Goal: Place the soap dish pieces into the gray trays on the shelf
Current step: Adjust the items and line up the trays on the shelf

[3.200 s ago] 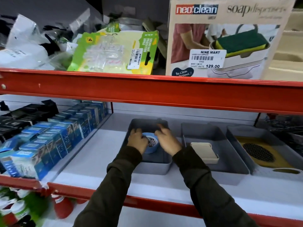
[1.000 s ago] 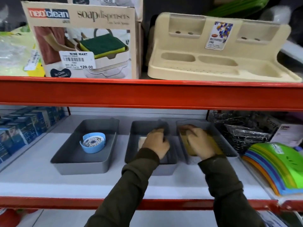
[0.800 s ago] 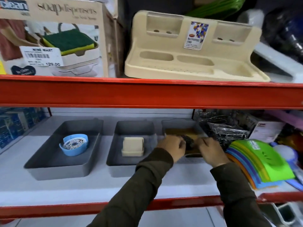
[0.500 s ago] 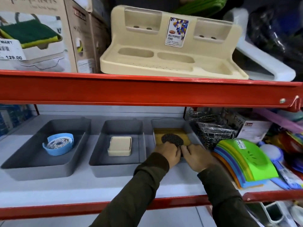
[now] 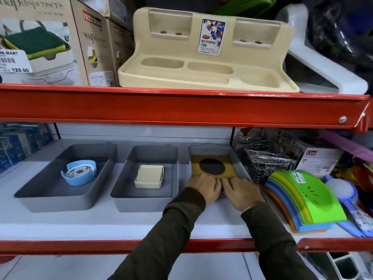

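Three gray trays stand side by side on the white shelf. The left tray [image 5: 50,201] holds a round blue soap dish [image 5: 78,174]. In the middle tray [image 5: 141,203] lies a square cream soap dish [image 5: 149,176]. A wooden soap dish [image 5: 196,165] with a round black mesh lies in the right tray [image 5: 236,158]. My left hand [image 5: 202,184] and my right hand [image 5: 240,190] sit knuckle to knuckle on that dish's near end, fingers curled over it. They hide the tray's front wall.
A red shelf beam [image 5: 181,106] runs low above the trays. Wire baskets [image 5: 266,158] and a stack of coloured plastic pieces [image 5: 302,199] crowd the right tray's side. Blue boxes [image 5: 16,144] stand at the far left. A beige multipurpose stand [image 5: 201,73] sits on the upper shelf.
My left hand left the cream dish in the middle tray and joined my right hand at the right tray. Both slid back to the wooden dish's near end. The view swung right.
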Available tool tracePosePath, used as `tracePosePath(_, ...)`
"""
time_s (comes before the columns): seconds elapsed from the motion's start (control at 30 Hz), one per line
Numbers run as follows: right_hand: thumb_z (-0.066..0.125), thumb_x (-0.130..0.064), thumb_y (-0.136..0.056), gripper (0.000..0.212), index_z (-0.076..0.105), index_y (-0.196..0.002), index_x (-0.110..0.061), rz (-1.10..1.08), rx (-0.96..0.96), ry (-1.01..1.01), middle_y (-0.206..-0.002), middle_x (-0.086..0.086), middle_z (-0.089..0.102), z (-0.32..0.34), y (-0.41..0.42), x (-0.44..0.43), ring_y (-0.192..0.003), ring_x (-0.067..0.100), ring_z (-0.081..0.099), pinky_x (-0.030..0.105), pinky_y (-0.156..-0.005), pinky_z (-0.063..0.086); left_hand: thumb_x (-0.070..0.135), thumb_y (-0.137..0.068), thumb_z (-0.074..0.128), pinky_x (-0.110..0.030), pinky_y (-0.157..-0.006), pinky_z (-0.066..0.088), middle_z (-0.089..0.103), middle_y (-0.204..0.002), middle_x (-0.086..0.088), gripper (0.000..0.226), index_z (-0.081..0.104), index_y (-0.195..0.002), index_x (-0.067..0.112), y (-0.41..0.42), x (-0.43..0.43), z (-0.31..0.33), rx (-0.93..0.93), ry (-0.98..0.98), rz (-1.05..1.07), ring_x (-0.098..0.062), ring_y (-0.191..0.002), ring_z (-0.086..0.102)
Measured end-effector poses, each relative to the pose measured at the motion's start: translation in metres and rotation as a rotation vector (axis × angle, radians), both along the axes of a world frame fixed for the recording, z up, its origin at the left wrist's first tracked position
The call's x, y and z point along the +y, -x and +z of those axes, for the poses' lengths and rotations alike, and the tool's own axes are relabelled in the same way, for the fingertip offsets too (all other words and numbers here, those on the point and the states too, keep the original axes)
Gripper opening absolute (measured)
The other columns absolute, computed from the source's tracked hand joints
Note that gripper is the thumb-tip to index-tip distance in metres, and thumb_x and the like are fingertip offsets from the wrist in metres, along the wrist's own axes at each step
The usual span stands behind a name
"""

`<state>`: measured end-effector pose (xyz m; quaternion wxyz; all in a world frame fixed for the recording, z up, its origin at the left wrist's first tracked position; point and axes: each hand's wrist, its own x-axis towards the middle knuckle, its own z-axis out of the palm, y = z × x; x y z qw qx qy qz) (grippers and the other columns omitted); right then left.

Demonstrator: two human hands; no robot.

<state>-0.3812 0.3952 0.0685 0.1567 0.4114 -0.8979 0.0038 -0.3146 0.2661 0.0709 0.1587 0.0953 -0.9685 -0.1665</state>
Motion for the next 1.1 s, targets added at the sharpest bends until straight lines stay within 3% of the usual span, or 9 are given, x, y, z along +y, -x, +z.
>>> tracePosePath(0.2, 0.029, -0.031, -0.101, 0.037, 0.063, -0.101, -0.016, -0.026, -0.145, 0.084, -0.102, 0.01, 0.071, 0.007, -0.002, -0.002, -0.095, 0.032, 0.066, 0.036, -0.07, 0.046, 0.034, -0.103, 0.032, -0.038, -0.08, 0.055, 0.069, -0.094, -0.02, 0.049, 0.069, -0.096, 0.003, -0.002, 0.0, 0.003, -0.034, -0.024, -0.014, -0.034, -0.087, 0.066)
tracePosePath(0.33, 0.035, -0.037, -0.098, 0.039, 0.058, -0.072, -0.02, -0.044, -0.402, 0.3, -0.085, 0.012, 0.069, 0.012, -0.01, -0.002, -0.084, 0.032, 0.066, 0.035, -0.068, 0.043, 0.041, -0.101, 0.032, -0.039, -0.104, 0.046, 0.064, -0.121, -0.013, 0.048, 0.058, -0.128, 0.011, -0.025, -0.006, 0.011, 0.149, 0.047, 0.152, -0.031, -0.114, 0.06)
tracePosePath(0.47, 0.041, -0.034, -0.098, 0.033, 0.064, -0.077, -0.022, 0.036, -0.669, 0.399, -0.088, 0.008, 0.066, 0.015, -0.023, 0.003, -0.09, 0.029, 0.061, 0.035, -0.075, 0.042, 0.048, -0.1, 0.026, -0.043, -0.106, 0.042, 0.071, -0.106, -0.017, 0.059, 0.068, -0.104, 0.007, -0.067, -0.018, 0.014, -0.002, 0.057, 0.576, -0.033, -0.103, 0.066)
tracePosePath(0.57, 0.045, -0.041, -0.097, 0.025, 0.059, -0.076, -0.036, -0.006, -0.788, 0.516, -0.1, 0.001, 0.058, 0.009, -0.041, 0.014, -0.1, 0.02, 0.05, 0.035, -0.092, 0.037, 0.044, -0.102, 0.026, -0.038, -0.093, 0.047, 0.072, -0.104, -0.019, 0.06, 0.071, -0.1, 0.005, -0.098, -0.016, 0.008, -0.095, 0.063, 0.576, -0.033, -0.099, 0.067)
tracePosePath(0.63, 0.045, -0.046, -0.095, 0.023, 0.061, -0.082, -0.037, -0.005, -0.785, 0.568, -0.104, -0.005, 0.059, 0.003, -0.052, 0.026, -0.106, 0.018, 0.05, 0.039, -0.102, 0.038, 0.042, -0.102, 0.027, -0.036, -0.091, 0.047, 0.073, -0.104, -0.017, 0.057, 0.071, -0.101, 0.007, -0.114, -0.01, 0.006, -0.061, 0.084, 0.505, -0.032, -0.098, 0.066)
tracePosePath(0.73, 0.042, -0.058, -0.086, 0.047, 0.072, -0.082, -0.021, 0.006, -0.759, 0.593, -0.092, -0.002, 0.074, -0.002, -0.071, 0.041, -0.1, 0.021, 0.064, 0.039, -0.094, 0.045, 0.042, -0.102, 0.027, -0.037, -0.09, 0.048, 0.073, -0.1, -0.015, 0.056, 0.072, -0.097, 0.01, -0.132, 0.003, 0.005, -0.034, 0.078, 0.443, -0.032, -0.095, 0.067)
tracePosePath(0.8, 0.035, -0.064, -0.083, 0.059, 0.076, -0.087, -0.021, 0.011, -0.718, 0.555, -0.092, 0.002, 0.077, -0.002, -0.078, 0.047, -0.101, 0.021, 0.064, 0.049, -0.105, 0.038, 0.042, -0.102, 0.025, -0.036, -0.084, 0.046, 0.074, -0.094, -0.014, 0.058, 0.072, -0.091, 0.01, -0.14, 0.013, 0.005, -0.011, 0.11, 0.415, -0.033, -0.09, 0.068)
tracePosePath(0.9, 0.032, -0.063, -0.086, 0.05, 0.076, -0.085, -0.039, 0.0, -0.682, 0.56, -0.092, -0.003, 0.078, -0.004, -0.093, 0.052, -0.106, 0.018, 0.063, 0.052, -0.109, 0.033, 0.045, -0.102, 0.022, -0.032, -0.07, 0.038, 0.072, -0.084, -0.01, 0.061, 0.071, -0.085, 0.013, -0.151, 0.024, 0.005, -0.001, 0.121, 0.345, -0.029, -0.082, 0.068)
tracePosePath(1.1, 0.038, -0.053, -0.092, 0.046, 0.074, -0.067, -0.038, -0.116, -0.591, 0.586, -0.086, 0.0, 0.076, -0.003, -0.109, 0.057, -0.1, 0.021, 0.063, 0.051, -0.105, 0.037, 0.045, -0.102, 0.022, -0.031, -0.066, 0.036, 0.071, -0.086, -0.012, 0.062, 0.071, -0.086, 0.01, -0.16, 0.035, 0.008, -0.022, 0.125, 0.258, -0.031, -0.082, 0.067)
